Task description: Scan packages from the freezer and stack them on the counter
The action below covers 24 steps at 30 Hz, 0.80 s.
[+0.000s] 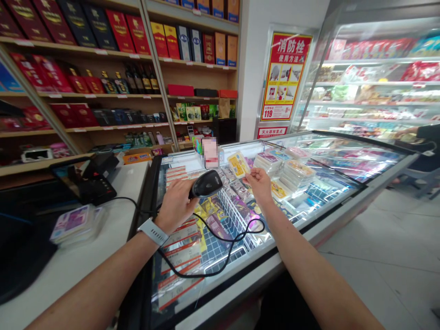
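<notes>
My left hand [178, 205] is wrapped round the handle of a black barcode scanner [206, 184], whose head points to the right. The scanner's black cable [227, 268] loops over the glass top of a chest freezer [247, 275]. In my right hand [259, 183], a flat yellow-and-white package [238, 165] is pinched at its lower corner and held up above the glass, in front of the scanner. Stacked flat packages [297, 174] lie on the glass to the right of my right hand. Beneath them lies a yellow package [279, 189].
On the counter [120, 229] at left sit more purple-and-white packages [74, 223] and a black payment terminal [98, 181]. Shelves of boxes and bottles [140, 80] stand behind. To the right are a lit refrigerated display [374, 85] and part of another person [426, 146].
</notes>
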Available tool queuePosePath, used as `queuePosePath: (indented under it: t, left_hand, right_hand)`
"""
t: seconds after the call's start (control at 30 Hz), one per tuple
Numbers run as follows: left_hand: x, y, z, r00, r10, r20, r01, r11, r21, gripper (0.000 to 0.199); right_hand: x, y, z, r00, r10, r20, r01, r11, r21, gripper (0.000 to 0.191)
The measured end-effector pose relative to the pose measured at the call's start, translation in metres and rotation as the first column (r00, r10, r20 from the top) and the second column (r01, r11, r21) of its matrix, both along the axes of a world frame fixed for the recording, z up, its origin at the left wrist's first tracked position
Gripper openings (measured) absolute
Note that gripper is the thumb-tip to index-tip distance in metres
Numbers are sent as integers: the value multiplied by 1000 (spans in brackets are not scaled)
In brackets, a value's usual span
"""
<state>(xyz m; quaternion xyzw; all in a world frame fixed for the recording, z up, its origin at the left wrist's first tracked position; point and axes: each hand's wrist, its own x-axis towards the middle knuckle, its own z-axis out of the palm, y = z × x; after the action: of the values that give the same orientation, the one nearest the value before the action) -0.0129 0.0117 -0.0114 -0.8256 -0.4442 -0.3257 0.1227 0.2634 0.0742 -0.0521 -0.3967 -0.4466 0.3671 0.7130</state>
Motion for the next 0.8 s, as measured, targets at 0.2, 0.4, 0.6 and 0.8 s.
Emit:
queuePosePath:
  t: [0.2,0.4,0.6,0.8]
  left_hand:
    - [-2,2,-1,1000,-19,-14,19,1000,-14,39]
    - [-4,5,-5,1000,-24,-5,24,1000,-5,40]
    - [-2,3,-4,1000,-13,-8,13,1000,-28,37]
    - [-2,2,-5,1000,-15,1,15,999,-41,39]
  right_hand:
    - [9,-8,4,987,-117,112,115,993,22,34]
    - [36,-45,5,742,-387,548,363,918,158,22]
    - [80,-79,-3,349,-556,754,361,823,440,10]
    - [99,-87,-11,54,-546,836,347,795,497,12]
